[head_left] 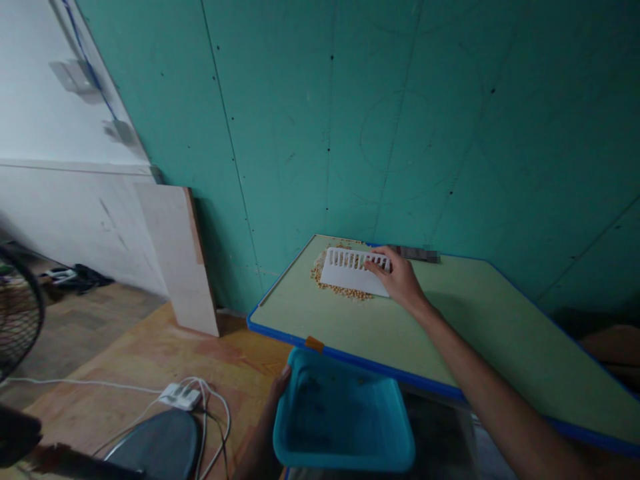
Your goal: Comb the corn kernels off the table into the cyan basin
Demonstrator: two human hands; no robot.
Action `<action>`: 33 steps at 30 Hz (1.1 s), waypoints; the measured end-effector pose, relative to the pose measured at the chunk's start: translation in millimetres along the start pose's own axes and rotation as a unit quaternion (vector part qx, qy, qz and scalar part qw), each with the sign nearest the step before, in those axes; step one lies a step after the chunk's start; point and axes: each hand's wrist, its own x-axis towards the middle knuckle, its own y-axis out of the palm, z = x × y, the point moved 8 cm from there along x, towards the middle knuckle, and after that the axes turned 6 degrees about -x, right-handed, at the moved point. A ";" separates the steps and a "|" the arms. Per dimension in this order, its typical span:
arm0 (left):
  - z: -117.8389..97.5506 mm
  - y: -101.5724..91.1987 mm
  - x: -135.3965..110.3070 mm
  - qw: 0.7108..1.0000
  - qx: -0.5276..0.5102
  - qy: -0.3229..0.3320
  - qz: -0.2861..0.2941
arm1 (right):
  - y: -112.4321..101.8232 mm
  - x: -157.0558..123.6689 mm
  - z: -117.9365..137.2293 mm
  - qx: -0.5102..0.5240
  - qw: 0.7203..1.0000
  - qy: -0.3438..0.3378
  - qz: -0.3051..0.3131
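My right hand (396, 272) grips a flat white plastic plate (347, 273) with a row of slots along its far edge. The plate lies over a patch of yellow-brown kernels (345, 292) on the pale green tabletop (280, 310). Some kernels show around its left and near sides; those beneath it are hidden. At the near table edge, my left hand (281, 387) holds a blue plastic tub (345, 461) by its left side, with the mouth facing me. A few dark bits show inside the tub. Most of the left fingers are behind it.
A dark flat strip (417, 254) lies at the table's back edge, against the green wall (290, 133). An orange-brown piece (315, 343) sits on the blue edging. To the left are a leaning board (183, 260), a power strip (181, 395) with cables, a dark stool seat (157, 443) and a fan (20, 313).
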 end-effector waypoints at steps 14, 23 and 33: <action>2.9 -11.6 10.0 0.999 -0.035 -0.035 -0.020 | -3.6 -0.4 5.5 0.016 1.000 0.010 -0.016; -1.7 3.3 0.1 0.999 -0.036 -0.032 -0.014 | 1.1 -2.1 3.7 0.001 1.000 0.005 -0.003; 2.3 -10.1 6.7 0.999 -0.020 -0.032 -0.015 | 3.0 -2.9 4.8 0.007 1.000 0.006 0.004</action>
